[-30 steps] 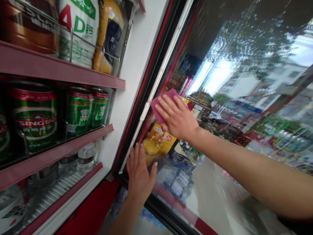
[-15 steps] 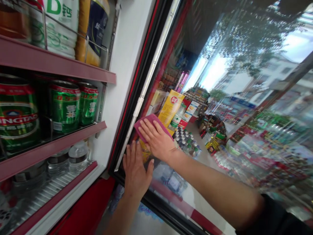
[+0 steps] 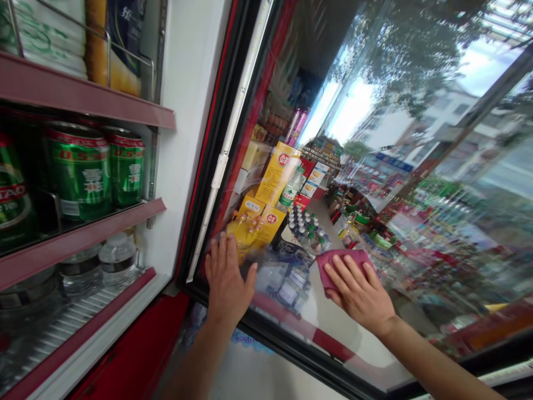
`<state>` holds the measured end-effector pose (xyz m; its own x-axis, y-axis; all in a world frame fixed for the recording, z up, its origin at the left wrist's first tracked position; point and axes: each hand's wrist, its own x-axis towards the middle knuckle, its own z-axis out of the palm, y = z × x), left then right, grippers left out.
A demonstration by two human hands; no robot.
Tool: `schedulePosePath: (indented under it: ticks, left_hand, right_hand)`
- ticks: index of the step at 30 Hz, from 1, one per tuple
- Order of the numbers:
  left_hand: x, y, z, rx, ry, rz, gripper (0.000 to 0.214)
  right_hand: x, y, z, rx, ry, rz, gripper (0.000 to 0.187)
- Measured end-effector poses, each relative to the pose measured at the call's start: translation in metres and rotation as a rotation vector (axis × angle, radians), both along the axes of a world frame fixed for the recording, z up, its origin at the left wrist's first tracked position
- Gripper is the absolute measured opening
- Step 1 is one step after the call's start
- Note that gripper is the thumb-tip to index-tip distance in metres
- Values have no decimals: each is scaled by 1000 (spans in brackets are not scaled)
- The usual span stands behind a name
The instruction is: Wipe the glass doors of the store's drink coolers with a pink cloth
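An open glass fridge door point(image 3: 375, 166) fills the right of the view, its pane full of street and shop reflections. My left hand point(image 3: 227, 280) lies flat on the glass near the door's lower hinge-side corner, fingers spread and holding nothing. My right hand point(image 3: 360, 291) presses a pink cloth point(image 3: 341, 260) flat against the lower part of the glass, fingers stretched over it. The cloth's upper edge sticks out above my fingertips.
To the left, the fridge's red shelves point(image 3: 91, 228) hold green beer cans point(image 3: 79, 169), clear water bottles point(image 3: 116, 258) below, and larger bottles on top. A black and red door frame point(image 3: 208, 144) with a white light strip runs down the hinge side.
My right hand has slid the pink cloth from high on the hinge side, down past my left hand, then right along the lower glass. My left hand stayed in place.
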<state>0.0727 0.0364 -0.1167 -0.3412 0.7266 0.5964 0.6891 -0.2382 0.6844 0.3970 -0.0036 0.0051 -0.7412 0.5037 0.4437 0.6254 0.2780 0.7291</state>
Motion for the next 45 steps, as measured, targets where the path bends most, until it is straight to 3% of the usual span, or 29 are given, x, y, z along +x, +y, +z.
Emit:
schedulePosePath:
  ticks: [3, 6, 12, 17, 21, 25, 29, 33, 36, 40, 45]
  left_hand:
    - [-3, -1, 2, 4, -12, -5, 91]
    - [-2, -4, 4, 19, -20, -22, 91]
    - [5, -3, 3, 48, -8, -60, 87]
    - [5, 7, -1, 49, -42, -3, 80]
    - [4, 13, -1, 86, -43, 33, 83]
    - [6, 14, -2, 51, -34, 28, 83]
    - [10, 10, -3, -36, -42, 3, 84]
    - [10, 6, -5, -67, -57, -20, 78]
    - [9, 5, -5, -75, -60, -35, 77]
    - [10, 7, -5, -84, -68, -38, 75]
    - [13, 8, -4, -86, -69, -30, 72]
  right_hand:
    - [17, -14, -10, 28, 13, -45, 64]
    - [-5, -7, -14, 44, -17, -47, 58]
    - [-109, 49, -12, -84, -87, 108, 65]
    - [-207, 104, -10, -199, -204, 199, 68]
    - [-245, 121, -7, -220, -314, 187, 65]
    - [-213, 112, -9, -289, -314, 197, 68]
    - [-128, 79, -21, -292, -246, 237, 72]
    - [-31, 26, -25, -294, -240, 132, 63]
    - [17, -6, -20, -307, -289, 105, 63]
    - [25, -13, -20, -283, -324, 87, 61]
    - [-37, 28, -34, -302, -330, 149, 62]
